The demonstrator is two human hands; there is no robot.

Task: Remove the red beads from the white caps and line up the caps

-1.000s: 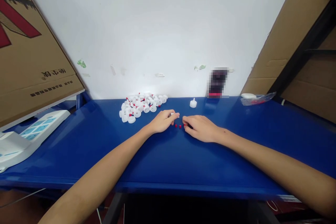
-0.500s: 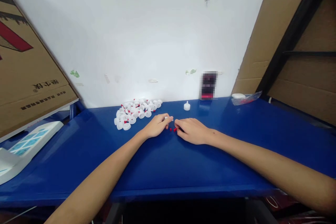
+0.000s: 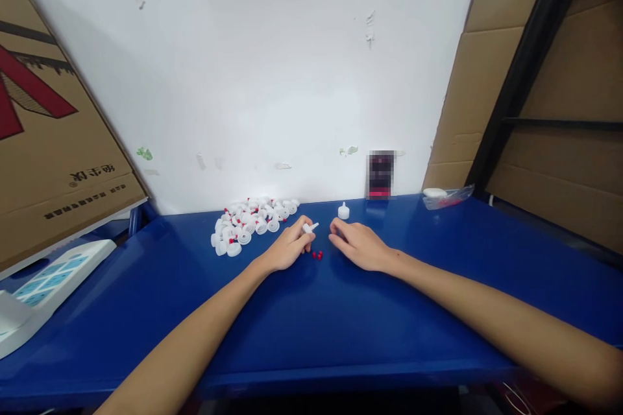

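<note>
A white cap with a pointed nozzle (image 3: 308,228) is held in my left hand (image 3: 290,243), its tip pointing right. Just below those fingers, a few small red tip caps (image 3: 318,255) lie loose on the blue table. To the right, my right hand (image 3: 361,245) rests low over the tabletop, apart from the red pieces. Its thumb and forefinger are slightly apart, and nothing shows between them. Behind it a second white nozzle cap (image 3: 343,211) stands upright with its tip up.
Left of my hands, a heap of white caps (image 3: 250,224) mixed with red bits lies by the wall. A white power strip (image 3: 58,279) is at the left. Farther back are a pixelated dark item (image 3: 380,175) and a clear plastic bag (image 3: 450,197). Cardboard (image 3: 63,123) flanks the table.
My right hand has drawn back to the right from the red tip caps, uncovering them. The nozzle of the cap in my left hand now shows more clearly. The view has tilted up slightly.
</note>
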